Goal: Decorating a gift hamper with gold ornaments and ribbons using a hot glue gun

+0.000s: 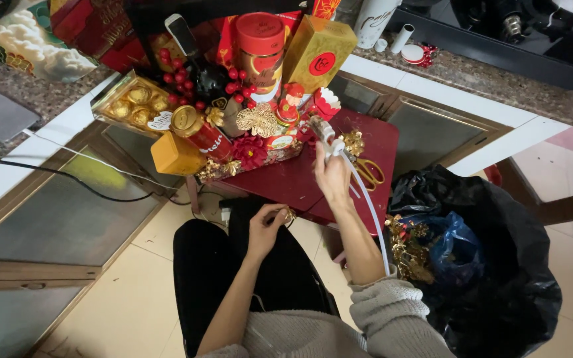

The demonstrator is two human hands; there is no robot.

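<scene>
My right hand (332, 174) grips a white glue gun (324, 134) with its tip at the front right of a gift basket (247, 156) packed with red and gold things. A white cord (369, 205) runs from the gun back along my forearm. My left hand (268, 225) rests over my lap and pinches a small gold ornament (289, 215). The basket sits on a dark red stool (366, 142). In it are a red tin (260, 50), a gold box (316, 53), a tray of gold-wrapped chocolates (130, 103), a dark bottle (190, 53) and red berries.
Gold-handled scissors (368, 172) lie on the stool to the right of my right hand. A black rubbish bag (492, 265) with gold scraps and blue plastic stands at the right. Stone counters run behind and to the left. A black cable (67, 176) crosses the left cabinet.
</scene>
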